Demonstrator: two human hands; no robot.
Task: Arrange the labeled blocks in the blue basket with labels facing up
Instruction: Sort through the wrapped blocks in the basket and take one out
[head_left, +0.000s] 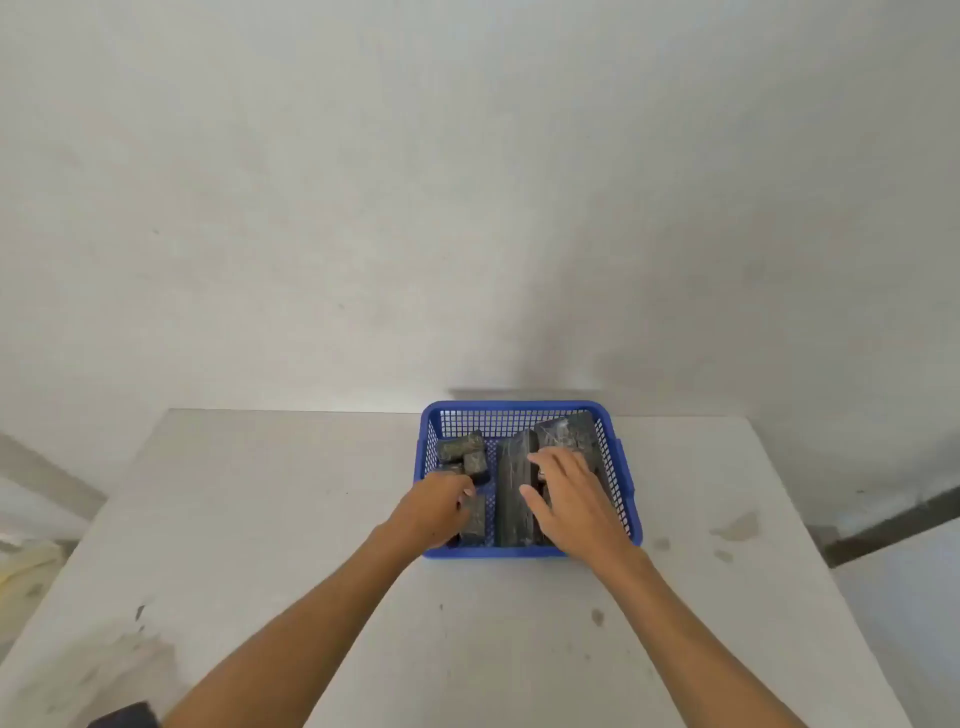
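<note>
A blue mesh basket (519, 408) stands at the table's far edge and holds several dark mottled blocks. Small blocks (462, 452) lie in its back left corner. A long block (511, 483) runs front to back in the middle, and a large block (569, 434) leans at the back right. My left hand (434, 506) is inside the basket's front left, its fingers curled on a small dark block (475, 517). My right hand (569, 499) rests over the blocks on the right, fingers spread across them and touching the long block. No labels are legible.
The basket sits on a white, stained table (467, 623) against a white wall. A dark object (124, 716) shows at the bottom left edge. Floor drops away at the table's left and right sides.
</note>
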